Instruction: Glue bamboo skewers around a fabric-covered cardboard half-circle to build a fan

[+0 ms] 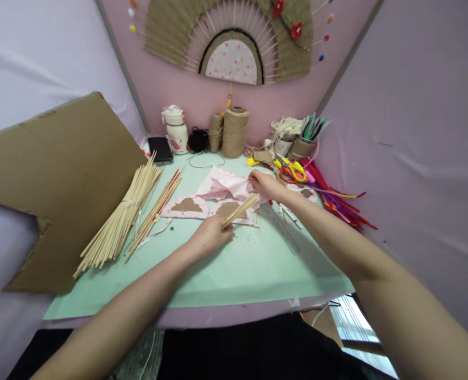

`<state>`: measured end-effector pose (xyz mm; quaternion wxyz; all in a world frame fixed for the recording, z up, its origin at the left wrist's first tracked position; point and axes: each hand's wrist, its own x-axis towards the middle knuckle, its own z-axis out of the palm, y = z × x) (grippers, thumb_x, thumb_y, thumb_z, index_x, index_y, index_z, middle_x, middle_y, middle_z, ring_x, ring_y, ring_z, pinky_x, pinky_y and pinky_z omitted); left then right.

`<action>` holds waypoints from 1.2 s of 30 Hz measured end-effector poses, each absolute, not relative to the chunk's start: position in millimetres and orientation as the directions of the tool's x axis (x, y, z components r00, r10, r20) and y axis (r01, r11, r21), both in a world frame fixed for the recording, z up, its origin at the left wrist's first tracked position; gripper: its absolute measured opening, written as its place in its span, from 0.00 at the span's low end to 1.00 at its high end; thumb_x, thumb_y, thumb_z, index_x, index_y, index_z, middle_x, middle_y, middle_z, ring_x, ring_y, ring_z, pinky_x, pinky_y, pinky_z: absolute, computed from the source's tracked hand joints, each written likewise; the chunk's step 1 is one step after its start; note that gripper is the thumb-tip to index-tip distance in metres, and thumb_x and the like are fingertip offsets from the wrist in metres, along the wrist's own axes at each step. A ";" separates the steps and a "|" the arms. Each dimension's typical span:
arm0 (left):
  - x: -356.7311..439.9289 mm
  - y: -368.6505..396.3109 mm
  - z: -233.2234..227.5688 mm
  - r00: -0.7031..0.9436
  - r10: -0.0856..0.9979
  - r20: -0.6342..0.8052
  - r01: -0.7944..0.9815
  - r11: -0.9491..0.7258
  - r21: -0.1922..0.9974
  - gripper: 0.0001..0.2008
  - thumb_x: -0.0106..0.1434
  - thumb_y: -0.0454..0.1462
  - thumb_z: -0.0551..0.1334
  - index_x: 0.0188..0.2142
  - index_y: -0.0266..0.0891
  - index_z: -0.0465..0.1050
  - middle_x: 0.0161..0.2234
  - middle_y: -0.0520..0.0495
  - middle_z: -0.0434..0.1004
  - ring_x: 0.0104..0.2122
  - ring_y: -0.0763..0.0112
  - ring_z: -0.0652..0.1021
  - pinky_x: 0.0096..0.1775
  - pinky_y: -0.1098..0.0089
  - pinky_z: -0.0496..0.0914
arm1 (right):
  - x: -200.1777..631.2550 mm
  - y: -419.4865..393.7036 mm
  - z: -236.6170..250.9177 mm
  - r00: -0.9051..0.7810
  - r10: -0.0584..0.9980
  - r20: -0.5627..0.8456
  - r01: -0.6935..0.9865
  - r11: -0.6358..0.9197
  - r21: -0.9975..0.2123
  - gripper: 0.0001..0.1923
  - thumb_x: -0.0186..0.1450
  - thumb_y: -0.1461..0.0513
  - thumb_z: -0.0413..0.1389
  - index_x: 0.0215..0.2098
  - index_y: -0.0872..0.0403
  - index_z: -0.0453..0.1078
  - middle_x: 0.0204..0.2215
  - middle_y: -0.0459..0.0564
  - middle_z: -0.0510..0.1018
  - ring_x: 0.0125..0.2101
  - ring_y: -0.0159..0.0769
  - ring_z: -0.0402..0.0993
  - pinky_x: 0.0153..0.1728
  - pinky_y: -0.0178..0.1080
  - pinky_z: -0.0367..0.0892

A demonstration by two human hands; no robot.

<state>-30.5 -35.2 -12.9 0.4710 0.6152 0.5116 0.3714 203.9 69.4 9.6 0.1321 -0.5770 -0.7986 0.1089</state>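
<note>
Left hand [210,235] grasps thin sticks [241,209] above the counter [237,277], their near ends concealed by its grip. Right hand [260,182] pinches pink cloth [221,183]; exact contact indistinct. Wall fan [293,58] cut off at top. Rear brown cylinder [302,149] contains green items [311,128], type unclear.

Head view, one. Station: above the wearer's lap [234,345], bottom centre. Facing: forward and down across the table [218,277], mid-frame, to the pink wall [166,95], upper frame. Range: near and wide; left hand [210,236] and right hand [262,182] near centre, forearms [146,298] extending from lower corners.
</note>
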 end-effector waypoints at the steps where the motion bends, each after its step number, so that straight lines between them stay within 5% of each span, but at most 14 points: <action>1: -28.3 -29.8 -9.5 0.232 0.973 -0.012 0.321 -0.065 0.945 0.07 0.41 0.29 0.70 0.19 0.40 0.75 0.21 0.50 0.75 0.26 0.66 0.74 0.32 0.71 0.65 | 202.8 68.3 7.2 -0.282 0.954 0.099 0.891 0.299 -0.342 0.19 0.66 0.66 0.42 0.53 0.61 0.64 0.37 0.56 0.78 0.36 0.40 0.71 0.37 0.37 0.62; 3: -27.2 -10.9 0.8 0.239 0.970 0.054 0.474 -0.165 0.865 0.02 0.49 0.34 0.68 0.25 0.40 0.78 0.26 0.48 0.78 0.31 0.63 0.76 0.36 0.69 0.67 | 198.9 69.1 4.7 -0.267 0.957 0.115 0.882 0.291 -0.371 0.23 0.65 0.68 0.41 0.57 0.63 0.61 0.40 0.57 0.78 0.38 0.39 0.71 0.39 0.37 0.62; 6: -31.2 27.6 18.8 0.114 0.958 0.265 0.694 -0.267 0.669 0.12 0.54 0.36 0.66 0.40 0.36 0.78 0.39 0.41 0.79 0.41 0.60 0.77 0.44 0.67 0.68 | 196.1 72.1 8.1 -0.278 0.955 0.104 0.871 0.296 -0.392 0.21 0.63 0.69 0.43 0.51 0.60 0.67 0.41 0.55 0.79 0.39 0.38 0.72 0.41 0.36 0.63; 11: -32.8 58.7 32.2 0.135 0.989 0.061 0.829 -0.147 0.539 0.18 0.56 0.39 0.67 0.45 0.34 0.76 0.40 0.40 0.79 0.42 0.59 0.78 0.44 0.67 0.68 | 203.7 67.6 9.7 -0.239 0.969 0.066 0.899 0.246 -0.363 0.16 0.66 0.61 0.48 0.49 0.59 0.69 0.41 0.58 0.79 0.39 0.42 0.73 0.40 0.38 0.64; 15: -29.1 33.6 19.9 0.225 0.974 -0.015 0.831 -0.184 0.526 0.13 0.55 0.40 0.67 0.40 0.38 0.79 0.38 0.45 0.81 0.39 0.60 0.79 0.41 0.69 0.69 | 198.5 67.8 -4.1 -0.313 0.949 -0.037 0.897 0.282 -0.340 0.24 0.59 0.54 0.63 0.50 0.55 0.70 0.41 0.54 0.80 0.41 0.43 0.75 0.41 0.38 0.67; 20: -30.7 -1.2 -1.5 0.383 0.924 0.005 0.772 -0.323 0.548 0.16 0.56 0.41 0.66 0.45 0.41 0.78 0.45 0.46 0.80 0.45 0.59 0.78 0.47 0.68 0.69 | 183.0 72.6 -6.5 -0.322 0.946 -0.036 0.899 0.294 -0.326 0.16 0.68 0.56 0.56 0.51 0.55 0.69 0.48 0.53 0.75 0.44 0.39 0.74 0.44 0.46 0.72; 23: -31.0 -9.4 -5.3 0.538 0.843 0.002 0.721 -0.461 0.518 0.18 0.59 0.36 0.63 0.50 0.45 0.76 0.53 0.48 0.76 0.51 0.60 0.75 0.51 0.68 0.68 | 189.2 63.4 13.5 -0.229 0.970 0.086 0.913 0.245 -0.326 0.11 0.68 0.59 0.54 0.41 0.58 0.73 0.40 0.54 0.79 0.40 0.39 0.74 0.41 0.39 0.68; 27: -30.4 -12.1 -4.4 0.431 0.902 -0.013 0.808 -0.380 0.450 0.17 0.65 0.39 0.58 0.53 0.45 0.74 0.53 0.46 0.76 0.49 0.57 0.77 0.49 0.66 0.69 | 216.1 22.0 53.5 -0.027 0.950 0.312 0.932 0.137 -0.335 0.17 0.70 0.59 0.44 0.41 0.59 0.71 0.37 0.55 0.79 0.36 0.40 0.72 0.34 0.37 0.60; 31: -27.3 -20.2 -4.6 0.451 0.888 0.090 0.779 -0.441 0.446 0.15 0.65 0.35 0.56 0.47 0.43 0.77 0.53 0.46 0.76 0.51 0.57 0.76 0.49 0.66 0.68 | 241.4 -51.3 77.4 0.159 0.860 0.486 0.959 -0.018 -0.281 0.13 0.65 0.54 0.51 0.31 0.54 0.70 0.25 0.50 0.76 0.27 0.38 0.70 0.27 0.36 0.52; 34: -21.6 -33.5 -4.9 0.384 0.916 0.119 0.752 -0.385 0.534 0.14 0.63 0.35 0.58 0.47 0.41 0.77 0.48 0.45 0.79 0.47 0.58 0.77 0.47 0.66 0.69 | 246.3 -104.6 67.3 0.326 0.842 0.429 0.944 -0.268 -0.192 0.16 0.64 0.50 0.52 0.31 0.53 0.70 0.27 0.53 0.77 0.28 0.43 0.72 0.25 0.37 0.50; 36: -16.4 -43.0 -6.6 0.371 0.928 0.042 0.731 -0.319 0.603 0.13 0.62 0.36 0.59 0.45 0.40 0.78 0.43 0.44 0.81 0.44 0.58 0.78 0.45 0.66 0.70 | 242.0 -126.4 46.4 0.305 0.923 0.234 0.951 -0.283 -0.124 0.20 0.62 0.45 0.53 0.35 0.53 0.70 0.32 0.57 0.79 0.32 0.47 0.75 0.26 0.38 0.54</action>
